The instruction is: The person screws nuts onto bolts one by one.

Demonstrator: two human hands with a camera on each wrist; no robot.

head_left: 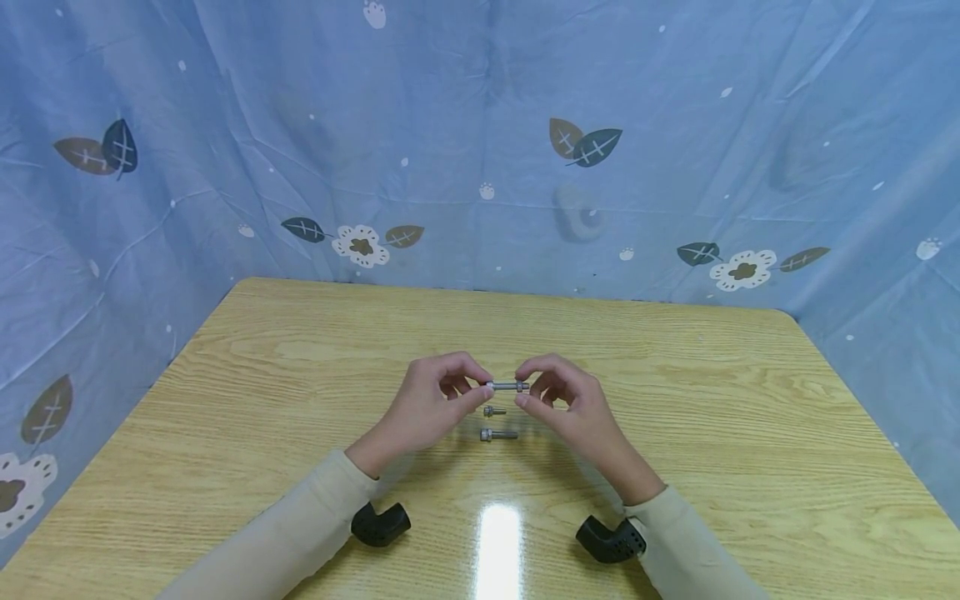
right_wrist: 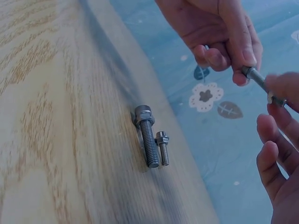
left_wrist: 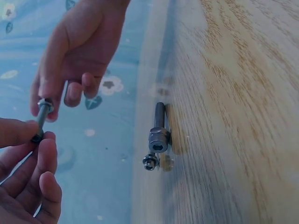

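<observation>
A silver bolt (head_left: 506,386) is held level above the table between both hands. My left hand (head_left: 426,404) pinches its head end between thumb and index finger. At the threaded end sits a nut (head_left: 520,386), with my right hand's (head_left: 572,406) thumb and fingertips around it. Below lie two more bolts on the wood: a small bolt (head_left: 494,411) and a larger, thicker bolt (head_left: 500,434). Each carries a nut near its socket head, as the right wrist view shows of the larger bolt (right_wrist: 148,140) and the small bolt (right_wrist: 162,147).
The wooden table (head_left: 315,333) runs back to a blue patterned curtain (head_left: 480,167). Near the cuffs are a black curved piece (head_left: 381,525) at the left wrist and a black perforated piece (head_left: 611,540) at the right wrist. Light glares off the table's front.
</observation>
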